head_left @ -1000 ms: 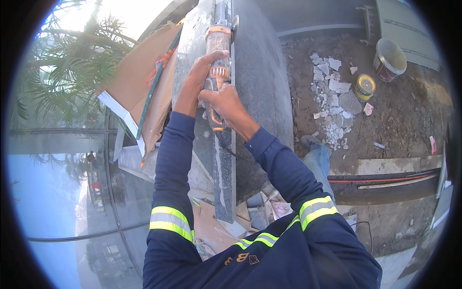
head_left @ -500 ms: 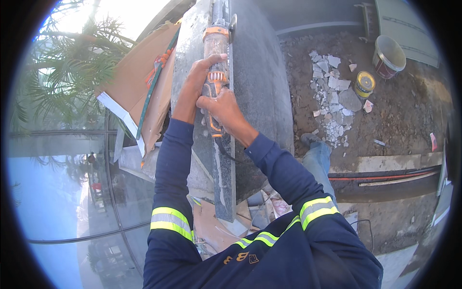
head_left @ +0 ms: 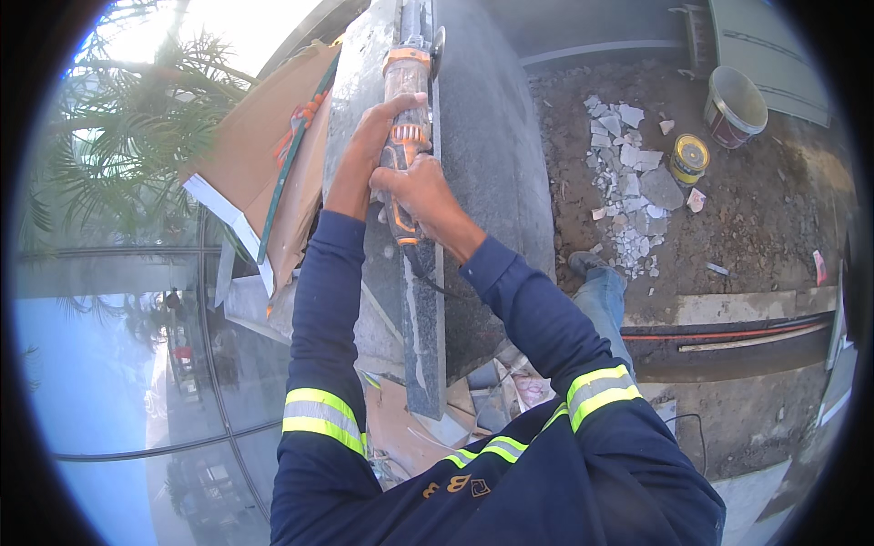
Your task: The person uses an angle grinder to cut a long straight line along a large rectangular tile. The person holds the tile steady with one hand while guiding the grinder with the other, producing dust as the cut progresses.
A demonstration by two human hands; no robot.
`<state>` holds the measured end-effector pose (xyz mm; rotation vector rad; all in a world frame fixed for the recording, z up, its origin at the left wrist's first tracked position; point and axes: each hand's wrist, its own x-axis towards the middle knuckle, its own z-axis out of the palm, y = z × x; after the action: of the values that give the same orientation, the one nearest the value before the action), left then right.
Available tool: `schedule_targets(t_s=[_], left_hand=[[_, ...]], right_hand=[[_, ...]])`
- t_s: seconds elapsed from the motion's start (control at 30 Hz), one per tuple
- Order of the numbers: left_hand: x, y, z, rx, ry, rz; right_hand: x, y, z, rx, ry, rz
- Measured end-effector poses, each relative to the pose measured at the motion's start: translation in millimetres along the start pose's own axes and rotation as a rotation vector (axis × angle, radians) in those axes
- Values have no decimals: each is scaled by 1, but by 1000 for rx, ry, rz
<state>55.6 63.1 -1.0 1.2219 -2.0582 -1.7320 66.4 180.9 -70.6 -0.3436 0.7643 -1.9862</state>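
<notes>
Both of my hands are closed around a dusty orange-and-grey angle grinder [head_left: 406, 82], which lies lengthwise along a grey stone slab [head_left: 424, 346]. My left hand [head_left: 375, 136] wraps the front of its body, with the thumb over the top. Behind it, my right hand [head_left: 421, 193] grips the rear handle, and the black cord [head_left: 424, 275] trails from that end. At the far end, the grinder's disc [head_left: 440, 53] stands upright at the right side of the slab's narrow edge. Whether the disc touches the stone is hard to make out.
On the left lean cardboard [head_left: 246, 136] and a long green strip [head_left: 289, 173], near glass panels [head_left: 118, 346]. To the right, broken white tile pieces [head_left: 630, 182] lie on dirt beside a yellow-topped can [head_left: 689, 159] and a bucket [head_left: 736, 107]. A red pipe [head_left: 728, 334] runs along a trench.
Both hands have slid the grinder slightly forward along the slab, away from my body. My grip stays the same.
</notes>
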Motion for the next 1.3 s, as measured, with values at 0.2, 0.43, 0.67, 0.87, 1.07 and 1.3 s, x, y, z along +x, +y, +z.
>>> schedule_targets(t_s=[0.2, 0.43, 0.67, 0.87, 1.07, 1.3], left_hand=[[-9, -3, -1, -22, 3, 17], [-21, -5, -2, 3, -15, 16], [-25, -6, 1, 7, -21, 35], [-12, -11, -4, -1, 6, 33], [-5, -6, -2, 12, -18, 23], [-5, -4, -1, -8, -11, 16]], right_hand=[[-5, 5, 0, -59, -18, 4], [-21, 9, 4, -46, -16, -62], [-20, 14, 1, -69, -51, -94], [-14, 9, 1, -75, -26, -36], [-5, 8, -2, -59, -18, -24], [-7, 0, 1, 0, -19, 23]])
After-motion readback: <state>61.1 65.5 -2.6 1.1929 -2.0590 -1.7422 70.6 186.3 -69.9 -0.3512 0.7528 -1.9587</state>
